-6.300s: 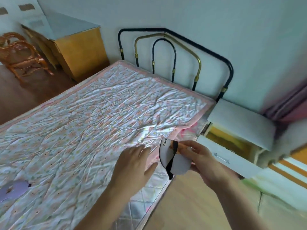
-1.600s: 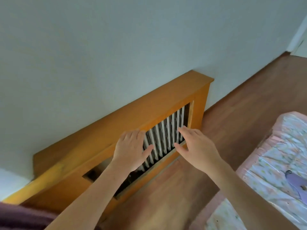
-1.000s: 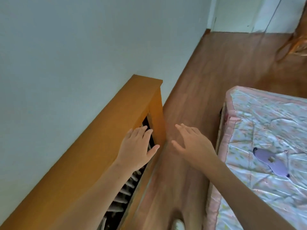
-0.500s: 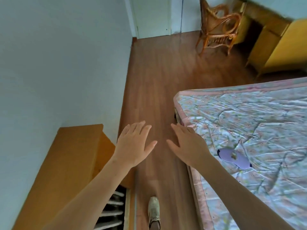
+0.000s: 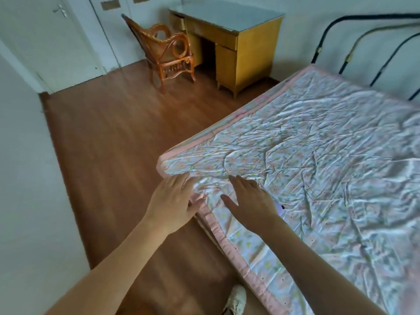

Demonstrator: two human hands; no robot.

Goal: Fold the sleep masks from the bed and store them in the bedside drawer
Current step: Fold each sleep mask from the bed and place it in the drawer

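A lilac sleep mask (image 5: pixel 280 208) lies on the bed near its foot corner; only a small edge of it shows past my right hand (image 5: pixel 248 201), which hovers over it with fingers spread and empty. My left hand (image 5: pixel 173 201) is open too, held over the bed's pink-trimmed edge just left of the right hand. The bed (image 5: pixel 329 178) carries a crumpled floral quilt. The bedside drawer is out of view.
A wicker armchair (image 5: pixel 167 50) and a yellow desk (image 5: pixel 229 42) stand at the far side of the wooden floor (image 5: pixel 109 137). White doors (image 5: pixel 68 35) fill the far left corner. A black and brass headboard (image 5: pixel 368 44) is at top right. My shoe (image 5: pixel 236 301) shows below.
My view has swung right from the radiator cover and wall onto the bed. Both open hands now reach over the bed's foot corner, and my right hand covers most of the lilac mask.
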